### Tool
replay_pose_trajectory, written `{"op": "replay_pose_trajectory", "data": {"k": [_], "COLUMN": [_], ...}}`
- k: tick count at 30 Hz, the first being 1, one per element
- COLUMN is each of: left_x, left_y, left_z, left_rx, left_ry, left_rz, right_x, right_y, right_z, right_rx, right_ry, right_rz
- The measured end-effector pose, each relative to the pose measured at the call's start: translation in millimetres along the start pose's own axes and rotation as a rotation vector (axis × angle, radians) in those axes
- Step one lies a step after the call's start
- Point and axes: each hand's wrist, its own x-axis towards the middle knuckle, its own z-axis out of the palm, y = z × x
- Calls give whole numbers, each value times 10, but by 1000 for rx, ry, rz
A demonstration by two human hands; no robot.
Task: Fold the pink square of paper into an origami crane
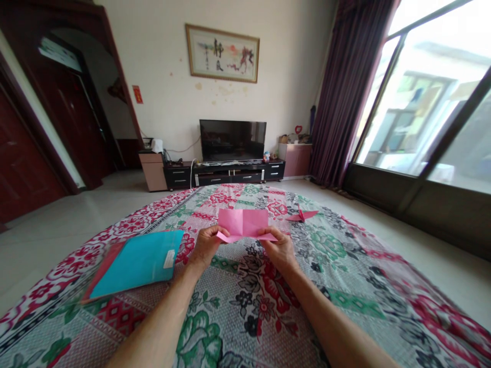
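I count two hands, left [207,246] and right [280,248], each pinching the near edge of one creased pink sheet [243,224] over one floral cloth [264,306]. One folded figure [303,215] lies far right; one blue packet [138,260], left, contents uncountable. Fingers beneath the sheet are hidden.

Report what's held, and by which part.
Pink paper, by its near edge: the left hand pinches close to the left corner, the right hand close to the right.
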Motion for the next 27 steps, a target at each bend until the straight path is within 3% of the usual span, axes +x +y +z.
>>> {"op": "replay_pose_trajectory", "data": {"k": [15,22,27], "left_x": [-4,8,3], "left_y": [44,14,9], "left_z": [47,16,1], "left_rx": [153,116,141], "left_ry": [-43,-2,-30], "left_rz": [57,61,53], "right_x": [-4,4,-8], "right_y": [94,79,40], "right_z": [19,28,7], "right_rx": [-186,-31,-54], "right_ry": [-47,12,-7], "right_rz": [-209,-108,-109]}}
